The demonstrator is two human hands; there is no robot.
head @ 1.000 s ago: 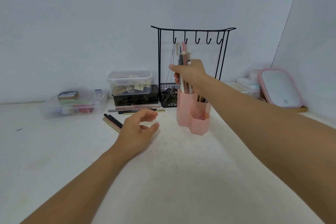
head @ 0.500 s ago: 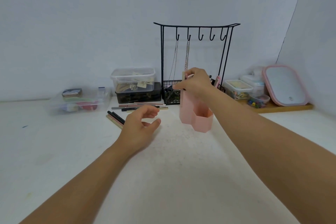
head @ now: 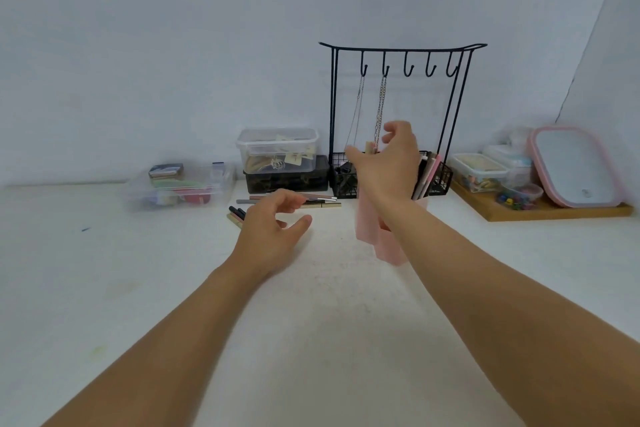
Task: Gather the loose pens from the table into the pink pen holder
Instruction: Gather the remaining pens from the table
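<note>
We see the pink pen holder (head: 370,225) standing upright on the white tabletop (head: 311,322), at about one o'clock from the middle of the view, just in front of the black wire rack (head: 398,55). Pens in the holder (head: 427,173) stick out of its top, long axes near vertical, leaning slightly toward one o'clock, tips up. Our right hand (head: 388,159) hangs over the holder's mouth with its fingers (head: 394,126) spread and empty; it hides the front of the holder's rim, and we cannot tell whether it touches a pen end showing under the palm.

The loose pens (head: 311,202) lie flat at eleven o'clock from the holder, most with long axes running nine to three o'clock, ends toward the holder. A few darker ones (head: 237,213) lie slanted, pointing from ten to four o'clock. Our left hand (head: 273,222) hovers above them, fingers curled and apart, thumb out, gripping nothing.

Against half a second ago, the right hand has let go: it was closed on the bundle low at the holder's mouth, and a second ago it held that bundle high above it. Now the bundle sits inside. The left hand has barely moved. Behind, clear plastic boxes (head: 277,146) and a wooden tray (head: 540,210) at three o'clock sit as before.
</note>
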